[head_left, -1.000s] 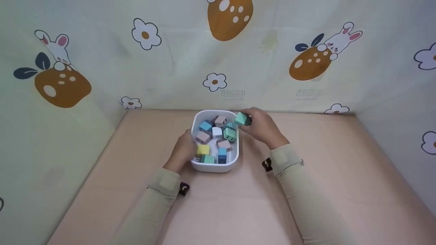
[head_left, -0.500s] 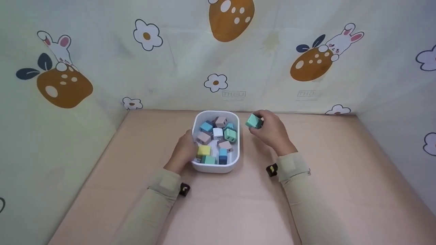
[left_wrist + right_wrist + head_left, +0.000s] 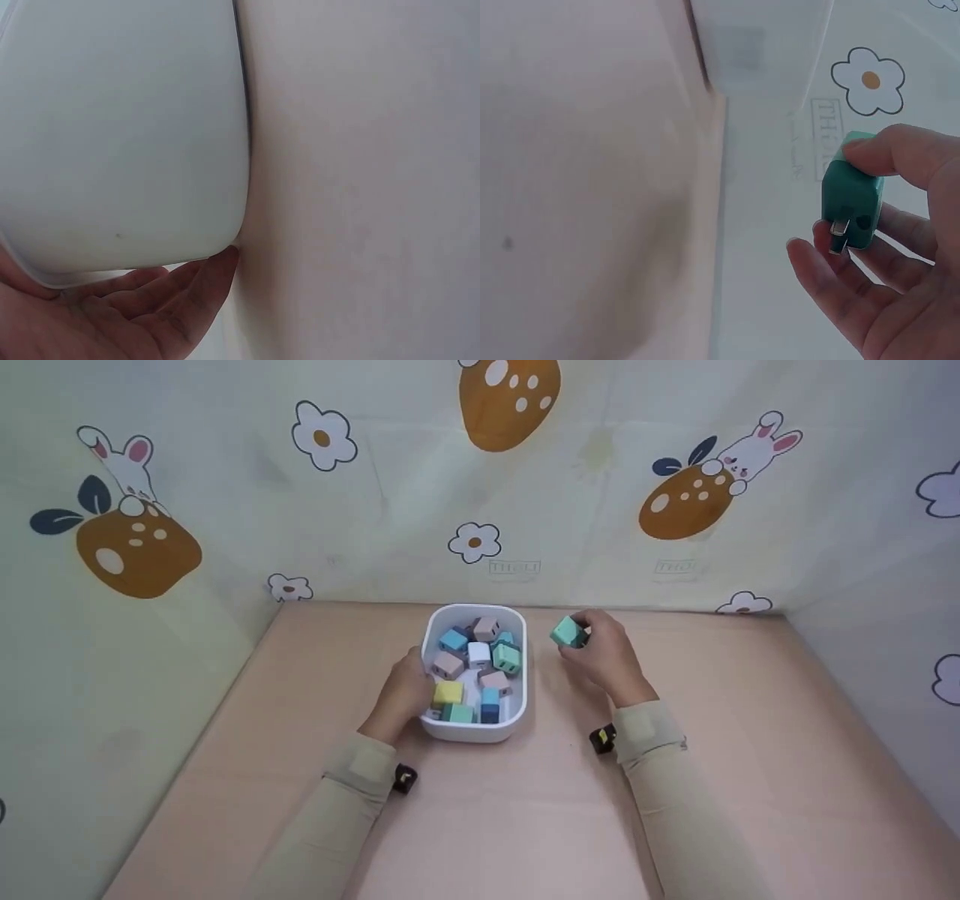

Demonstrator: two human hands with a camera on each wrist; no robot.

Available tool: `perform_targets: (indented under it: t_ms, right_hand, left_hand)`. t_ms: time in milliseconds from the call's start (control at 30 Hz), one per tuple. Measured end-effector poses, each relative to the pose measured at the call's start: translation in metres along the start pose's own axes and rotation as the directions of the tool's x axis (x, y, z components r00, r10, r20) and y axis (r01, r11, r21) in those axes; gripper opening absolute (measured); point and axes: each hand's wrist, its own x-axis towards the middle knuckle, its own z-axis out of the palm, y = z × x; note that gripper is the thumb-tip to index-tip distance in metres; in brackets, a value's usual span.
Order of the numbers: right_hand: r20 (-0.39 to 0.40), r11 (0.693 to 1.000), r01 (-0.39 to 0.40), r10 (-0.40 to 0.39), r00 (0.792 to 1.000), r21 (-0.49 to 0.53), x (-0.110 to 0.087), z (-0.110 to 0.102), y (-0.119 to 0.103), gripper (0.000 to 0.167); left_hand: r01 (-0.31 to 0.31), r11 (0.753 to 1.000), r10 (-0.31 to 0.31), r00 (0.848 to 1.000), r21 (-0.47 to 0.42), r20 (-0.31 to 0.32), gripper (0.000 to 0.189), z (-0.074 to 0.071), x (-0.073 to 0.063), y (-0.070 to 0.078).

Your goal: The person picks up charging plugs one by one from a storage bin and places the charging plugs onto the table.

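Peach-coloured tabletop (image 3: 480, 825) bears a white, rounded rectangular box (image 3: 472, 731) of small multicoloured charger blocks (image 3: 478, 652). On the box's left, the left hand (image 3: 405, 686) grips it; on its right, the right hand (image 3: 607, 656) pinches a two-tone green pronged charger (image 3: 849, 195).

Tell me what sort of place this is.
Probably a small enclosed tabletop work booth: cartoon-printed sheeting rises at the back and both sides of a peach-coloured tabletop, on which stands a white bin of small plug adapters.
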Motion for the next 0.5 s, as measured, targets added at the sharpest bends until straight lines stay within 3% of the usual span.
perform_targets:
  t_ms: [333,500]
  right_hand:
    - [0.034,0.998,-0.053,0.054,0.998,-0.025,-0.001,0.010,0.013,0.047]
    - [0.060,0.997,-0.065,0.067,0.996,-0.035,0.001,0.012,0.019,0.045]
  left_hand:
    - [0.007,1.000,-0.007,1.000,-0.001,-0.001,0.057,0.000,-0.001,-0.001]
    - [-0.024,1.000,0.024,1.000,0.020,-0.014,0.057,0.000,0.001,-0.003]
